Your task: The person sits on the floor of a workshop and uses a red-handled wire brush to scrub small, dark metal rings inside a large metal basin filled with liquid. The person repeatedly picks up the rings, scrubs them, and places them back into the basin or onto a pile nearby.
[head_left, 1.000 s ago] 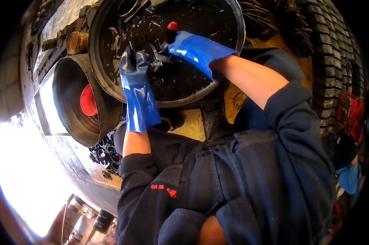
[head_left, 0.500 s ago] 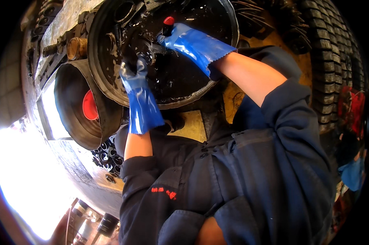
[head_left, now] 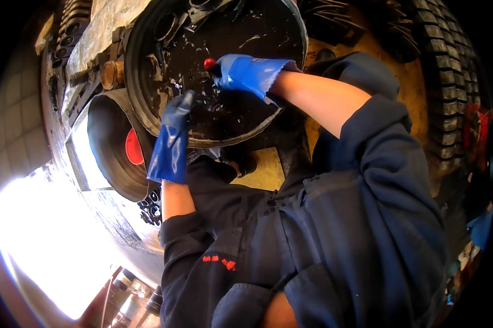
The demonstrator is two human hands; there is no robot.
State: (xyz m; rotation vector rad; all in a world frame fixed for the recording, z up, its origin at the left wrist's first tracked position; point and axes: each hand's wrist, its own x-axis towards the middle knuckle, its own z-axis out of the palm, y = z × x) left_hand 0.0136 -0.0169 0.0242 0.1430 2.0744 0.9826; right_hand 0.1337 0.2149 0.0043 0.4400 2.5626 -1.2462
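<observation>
A wide round basin of dark, oily liquid stands in front of me. Both my hands wear long blue rubber gloves. My right hand is closed over the basin around a dark-handled tool with a red end; its working end is hidden by the glove and the dark liquid. At the basin's near left, my left hand reaches over the rim, fingertips dark with oil. Its fingers look curled, and whatever they hold is lost in the liquid. Metal parts lie at the basin's far side.
Left of the basin is a tilted metal drum with a red disc inside. Dark and rusty parts line the bench beyond it. A large tyre stands at right. Below the basin is a yellow board.
My right hand and the red-ended tool have moved a little left and down. The left hand has turned and lowered, and the curved part beside it no longer shows clearly.
</observation>
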